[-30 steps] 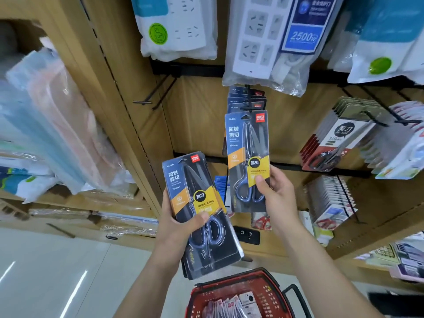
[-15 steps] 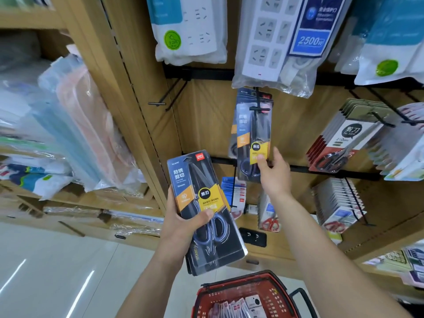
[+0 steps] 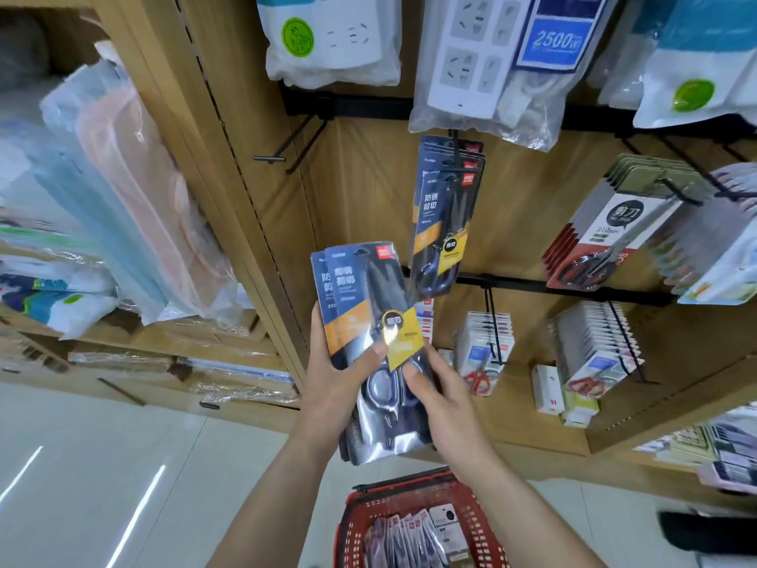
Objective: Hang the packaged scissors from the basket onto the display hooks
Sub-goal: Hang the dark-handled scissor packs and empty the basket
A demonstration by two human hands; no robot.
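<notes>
My left hand (image 3: 334,381) grips a small stack of dark blue and orange packaged scissors (image 3: 364,305) in front of the wooden display. My right hand (image 3: 440,397) pinches the lower part of the front pack in that stack, thumb on its face. Several matching scissor packs (image 3: 444,215) hang from a black hook (image 3: 454,141) just above and right of the stack. The red basket (image 3: 360,510) sits below my arms with more packs inside.
An empty black hook (image 3: 272,157) juts out at the upper left of the panel. Power strips in bags (image 3: 487,63) hang above. Grey and white scissor packs (image 3: 614,223) hang to the right, small red-handled scissors (image 3: 483,350) lower down. Bagged goods fill the left shelves.
My right hand let go of the pack it hung on the hook and dropped back to the stack in my left hand, now pinching the front pack.
</notes>
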